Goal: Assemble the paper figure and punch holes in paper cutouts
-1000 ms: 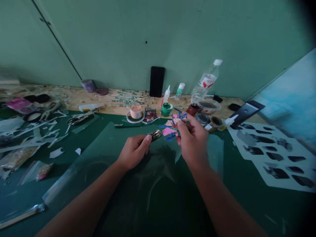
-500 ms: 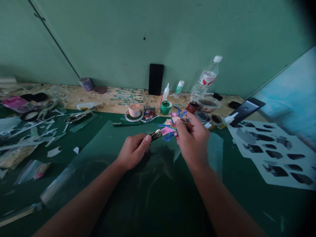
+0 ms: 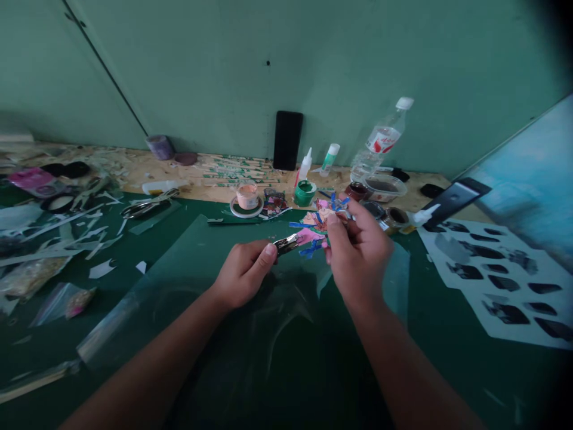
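Multicoloured cutout (image 3: 308, 235) sits between the two hands, pinched at its right side by the thumb and fingers of the right hand (image 3: 360, 257), probably to leave its pink tab free. Left of that grip, the left hand (image 3: 244, 272) is closed around a small metal tool (image 3: 286, 243), whose tip appears to meet the tab. Below both grips lie a clear sheet (image 3: 179, 269) and green mat (image 3: 439, 340); beyond them, a green paint jar (image 3: 305, 194) and pale green wall (image 3: 201, 71).
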Motion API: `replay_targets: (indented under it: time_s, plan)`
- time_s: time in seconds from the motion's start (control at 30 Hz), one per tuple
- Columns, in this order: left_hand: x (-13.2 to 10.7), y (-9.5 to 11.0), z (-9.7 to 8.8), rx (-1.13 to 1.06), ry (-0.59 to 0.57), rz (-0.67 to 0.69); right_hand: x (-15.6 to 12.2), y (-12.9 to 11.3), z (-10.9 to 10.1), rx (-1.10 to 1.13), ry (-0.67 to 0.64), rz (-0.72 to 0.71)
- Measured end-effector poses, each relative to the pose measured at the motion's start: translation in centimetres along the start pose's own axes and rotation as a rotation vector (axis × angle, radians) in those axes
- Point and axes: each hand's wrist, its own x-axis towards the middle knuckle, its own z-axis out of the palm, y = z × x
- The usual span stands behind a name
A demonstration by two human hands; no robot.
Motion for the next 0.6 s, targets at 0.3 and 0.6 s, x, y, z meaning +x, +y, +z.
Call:
replay_targets:
  time_s: [0.3, 0.6]
  plan:
    - [-0.1, 0.2, -0.2, 0.018, 0.039, 0.022, -0.3, -0.8, 0.0, 0.015, 0.017, -0.007]
    - [0.0, 0.1, -0.1, 0.063, 0.075, 0.077, -0.5, -1.1, 0.1, 0.014, 0.056, -0.012]
